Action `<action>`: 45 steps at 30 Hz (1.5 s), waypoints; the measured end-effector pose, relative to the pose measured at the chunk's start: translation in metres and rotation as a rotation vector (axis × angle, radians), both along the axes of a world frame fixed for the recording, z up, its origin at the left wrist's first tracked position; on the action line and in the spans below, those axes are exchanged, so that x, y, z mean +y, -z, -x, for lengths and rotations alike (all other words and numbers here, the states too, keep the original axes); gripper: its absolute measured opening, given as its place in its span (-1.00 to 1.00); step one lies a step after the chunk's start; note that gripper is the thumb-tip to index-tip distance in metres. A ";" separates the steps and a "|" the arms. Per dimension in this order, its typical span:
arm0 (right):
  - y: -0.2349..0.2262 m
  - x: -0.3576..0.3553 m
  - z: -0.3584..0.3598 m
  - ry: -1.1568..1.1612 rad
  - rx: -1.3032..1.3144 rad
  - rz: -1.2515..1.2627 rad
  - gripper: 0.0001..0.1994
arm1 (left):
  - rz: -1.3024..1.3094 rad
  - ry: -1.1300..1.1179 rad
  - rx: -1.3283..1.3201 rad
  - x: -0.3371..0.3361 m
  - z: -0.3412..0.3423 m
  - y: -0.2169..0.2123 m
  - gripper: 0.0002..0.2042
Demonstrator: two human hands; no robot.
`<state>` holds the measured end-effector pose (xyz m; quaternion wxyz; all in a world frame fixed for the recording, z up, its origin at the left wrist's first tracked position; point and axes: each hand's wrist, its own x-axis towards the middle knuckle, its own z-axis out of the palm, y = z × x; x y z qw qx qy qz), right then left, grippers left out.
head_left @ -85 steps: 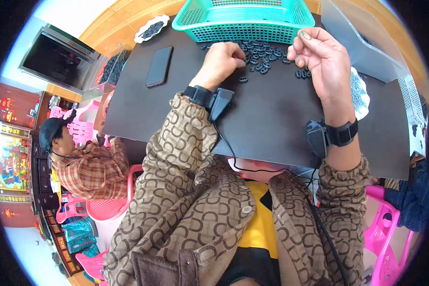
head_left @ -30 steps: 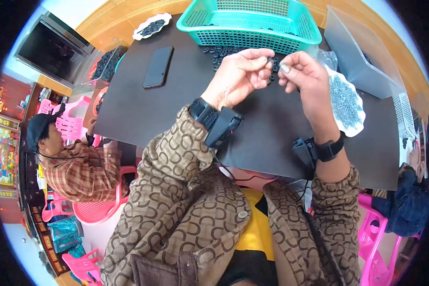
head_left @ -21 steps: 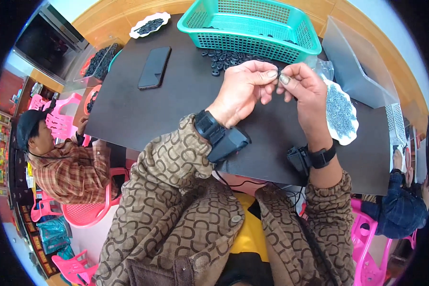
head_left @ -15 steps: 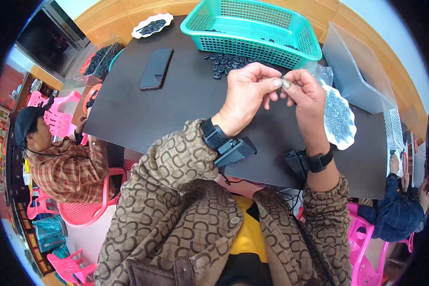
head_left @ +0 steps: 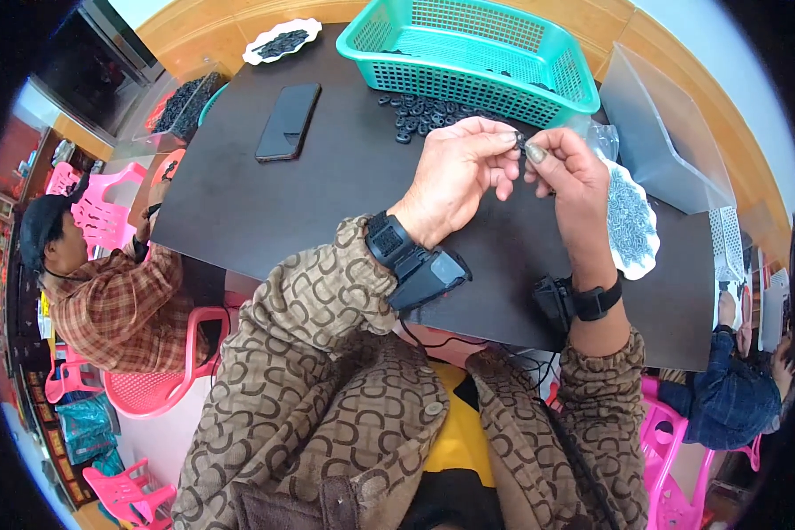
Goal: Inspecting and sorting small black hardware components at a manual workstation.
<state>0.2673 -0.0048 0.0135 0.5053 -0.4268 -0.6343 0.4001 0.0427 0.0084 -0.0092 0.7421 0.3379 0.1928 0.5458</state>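
Observation:
My left hand point(head_left: 459, 172) and my right hand point(head_left: 576, 181) meet fingertip to fingertip above the dark table. Between the left thumb and forefinger is a small black part point(head_left: 520, 141), mostly covered by the fingers. The right thumb and forefinger are pinched against its other side; whatever they hold is too small to make out. Just beyond the left hand lies a loose pile of small black oval parts point(head_left: 426, 113). Right of my right hand stands a white scalloped plate point(head_left: 642, 261) heaped with small silvery metal pieces point(head_left: 629, 212).
A green plastic basket point(head_left: 468, 87) stands behind the pile, beside a clear bin point(head_left: 667, 132). A phone point(head_left: 289, 122) and a white plate point(head_left: 254, 55) of black pieces lie at the left. One person point(head_left: 115, 300) sits left, another point(head_left: 729, 389) right.
The black part now shows between my fingertips, and my right hand has shifted slightly right. The person at the left has leaned and drawn an arm in.

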 end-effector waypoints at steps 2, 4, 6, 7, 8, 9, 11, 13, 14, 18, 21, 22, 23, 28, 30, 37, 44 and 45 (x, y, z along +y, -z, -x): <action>0.003 0.000 0.003 -0.023 -0.027 -0.006 -0.88 | -0.001 -0.033 0.014 -0.005 -0.005 -0.003 -0.86; 0.006 0.000 0.005 0.010 -0.011 -0.055 -0.89 | -0.002 -0.067 0.028 -0.007 -0.009 -0.007 -0.88; 0.008 0.000 0.004 0.006 -0.010 -0.064 -0.89 | -0.083 -0.097 0.101 -0.007 -0.010 -0.009 -0.87; 0.007 0.001 0.004 0.002 -0.006 -0.079 -0.88 | -0.083 -0.097 0.100 -0.006 -0.010 -0.010 -0.87; 0.005 0.001 0.004 0.002 -0.007 -0.079 -0.88 | -0.111 -0.104 0.111 -0.006 -0.009 -0.010 -0.86; 0.002 -0.001 0.005 -0.002 0.033 -0.046 -0.88 | -0.139 -0.112 0.123 -0.006 -0.009 -0.010 -0.85; 0.002 0.000 0.005 -0.007 0.074 -0.014 -0.88 | -0.110 -0.109 0.092 -0.004 -0.008 -0.007 -0.85; 0.003 0.002 0.000 -0.024 0.116 0.057 -0.87 | -0.081 -0.104 0.062 -0.002 -0.007 -0.006 -0.85; 0.003 0.002 -0.001 -0.024 0.116 0.058 -0.87 | -0.071 -0.103 0.060 -0.002 -0.007 -0.007 -0.85; 0.001 0.004 -0.007 -0.050 0.101 0.047 -0.87 | -0.054 -0.093 0.045 -0.002 -0.007 -0.010 -0.86; -0.001 0.002 -0.004 -0.024 0.032 0.000 -0.90 | -0.058 -0.093 0.070 -0.004 -0.007 -0.008 -0.86; -0.001 0.002 -0.003 0.011 -0.039 -0.043 -0.91 | -0.056 -0.092 0.070 -0.005 -0.008 -0.007 -0.86; 0.000 0.003 -0.004 0.011 -0.039 -0.041 -0.91 | -0.069 -0.088 0.080 -0.006 -0.010 -0.006 -0.85; 0.001 0.007 -0.004 -0.013 -0.028 -0.070 -0.91 | -0.124 -0.055 0.136 -0.004 -0.008 -0.008 -0.80; 0.003 0.007 -0.002 -0.018 0.008 -0.049 -0.91 | -0.113 -0.071 0.146 -0.006 -0.008 -0.009 -0.80; 0.004 0.002 0.002 0.056 -0.052 -0.120 -0.89 | -0.046 -0.116 0.089 -0.001 -0.008 0.002 -0.82; 0.004 0.001 0.009 0.068 -0.209 -0.248 -0.95 | -0.099 -0.137 0.114 -0.007 -0.006 -0.001 -0.82; 0.004 0.001 0.009 0.070 -0.212 -0.258 -0.96 | -0.099 -0.135 0.108 -0.008 -0.006 -0.001 -0.81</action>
